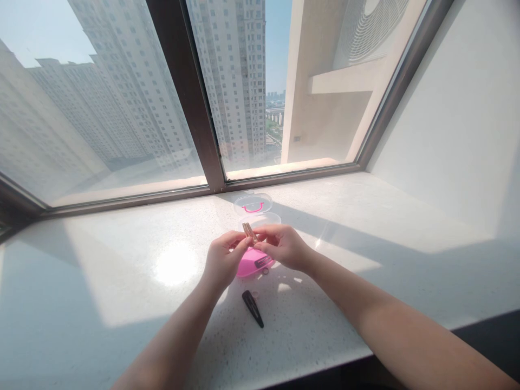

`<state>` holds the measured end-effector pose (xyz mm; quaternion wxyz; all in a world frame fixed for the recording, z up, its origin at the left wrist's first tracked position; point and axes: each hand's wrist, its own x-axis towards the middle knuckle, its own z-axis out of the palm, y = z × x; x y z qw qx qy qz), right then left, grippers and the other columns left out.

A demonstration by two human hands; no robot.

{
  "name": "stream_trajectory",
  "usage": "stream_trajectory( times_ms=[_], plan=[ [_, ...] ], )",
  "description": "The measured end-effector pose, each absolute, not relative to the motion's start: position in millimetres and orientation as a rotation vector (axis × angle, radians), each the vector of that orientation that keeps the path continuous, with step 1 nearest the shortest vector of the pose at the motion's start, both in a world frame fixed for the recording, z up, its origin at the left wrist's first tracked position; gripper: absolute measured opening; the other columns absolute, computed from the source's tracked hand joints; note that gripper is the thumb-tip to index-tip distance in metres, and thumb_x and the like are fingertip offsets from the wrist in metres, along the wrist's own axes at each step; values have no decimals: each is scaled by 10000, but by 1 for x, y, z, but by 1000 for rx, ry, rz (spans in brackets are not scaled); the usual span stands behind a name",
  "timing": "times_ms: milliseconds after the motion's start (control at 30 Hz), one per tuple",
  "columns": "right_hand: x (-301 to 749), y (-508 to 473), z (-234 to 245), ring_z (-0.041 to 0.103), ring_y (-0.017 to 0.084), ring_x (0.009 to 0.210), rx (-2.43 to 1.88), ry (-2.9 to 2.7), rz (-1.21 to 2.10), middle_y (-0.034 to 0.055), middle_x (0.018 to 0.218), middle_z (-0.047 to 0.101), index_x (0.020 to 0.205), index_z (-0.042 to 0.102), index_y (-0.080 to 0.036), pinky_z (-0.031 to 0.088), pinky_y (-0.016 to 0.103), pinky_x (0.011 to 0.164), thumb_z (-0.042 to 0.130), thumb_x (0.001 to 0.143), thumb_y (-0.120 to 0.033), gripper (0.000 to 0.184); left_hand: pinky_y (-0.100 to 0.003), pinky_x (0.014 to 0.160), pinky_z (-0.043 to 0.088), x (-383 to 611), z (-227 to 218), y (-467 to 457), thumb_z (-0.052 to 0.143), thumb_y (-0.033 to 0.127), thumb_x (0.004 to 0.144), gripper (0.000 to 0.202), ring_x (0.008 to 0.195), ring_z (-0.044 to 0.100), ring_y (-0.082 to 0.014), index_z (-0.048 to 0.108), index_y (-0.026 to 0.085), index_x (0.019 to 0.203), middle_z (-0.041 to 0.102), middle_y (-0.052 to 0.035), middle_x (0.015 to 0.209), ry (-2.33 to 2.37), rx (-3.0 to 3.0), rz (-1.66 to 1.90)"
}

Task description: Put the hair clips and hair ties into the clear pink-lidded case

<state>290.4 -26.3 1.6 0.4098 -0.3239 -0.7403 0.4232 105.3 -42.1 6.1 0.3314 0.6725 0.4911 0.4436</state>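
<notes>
Pale speckled worktop (101,281) runs the full width under a window, with a bright sun patch at 9 o'clock from the hands. A dark window post (190,92) rises at 11 o'clock, tower blocks behind the glass. The left hand (222,260) enters from 7 o'clock on a bare forearm, wrist bent up, knuckles toward the camera. Its thumb and forefinger pinch the left side of a tan hair clip (247,231) and the other fingers are curled in. The clip is in the air at frame centre, roughly upright, between both hands and just above the pink box (248,266). The box sits on the worktop, partly hidden by both hands; a dark clip (263,262) lies in it at its right edge. A black hair clip (252,308) lies flat on the worktop at 6 o'clock from the box, near but apart, slanted, with nothing covering it. A clear lid (253,204) with a pink handle lies at 12 o'clock, close to the window frame. A tiny ring (265,271) sits just beside the box at 4 o'clock; I can't tell what it is. The right hand (284,246) enters from 4 o'clock, forearm bare, fingertips closed on the clip's right side, palm turned left, other fingers folded. A white wall (459,124) is at 2 o'clock, with its shadow across the worktop's right end.
</notes>
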Motion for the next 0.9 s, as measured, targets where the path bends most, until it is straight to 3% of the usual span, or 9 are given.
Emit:
stream_trajectory(
  times_ms=[100,267,533,767,900],
  plan=[
    [291,-25,3,371,66,509,-835,-1915,957,9,758,643,1147,711,-188,300,202,462,614,843,-206,319,-310,703,503,105,5,-43,635,354,849,222,768,679,-212,750,169,890,743,-63,814,1254,1712,1134],
    [291,-24,3,438,88,561,-866,-1955,835,31,803,667,1163,710,-201,359,206,501,605,830,-174,351,-322,717,539,107,5,-44,645,312,840,189,756,692,-207,722,153,904,737,-71,809,1165,1648,1149],
    [290,-25,5,469,95,567,-931,-1917,811,39,814,684,945,760,-174,387,221,517,641,822,-212,175,-361,778,548,111,8,-45,689,230,802,148,777,709,-210,608,149,896,733,-73,819,1056,1457,1192],
    [291,-24,5,478,87,574,-915,-1936,805,33,816,652,904,751,-170,400,218,524,656,801,-179,142,-277,639,511,110,6,-45,648,326,850,187,728,703,-193,610,146,886,727,-62,757,1090,1470,1156],
    [291,-24,5,480,90,579,-920,-1943,790,39,815,659,898,751,-161,402,222,523,665,788,-170,140,-282,622,520,111,7,-44,630,357,856,221,727,713,-207,600,153,934,730,-54,732,1152,1449,1163]
  ],
)
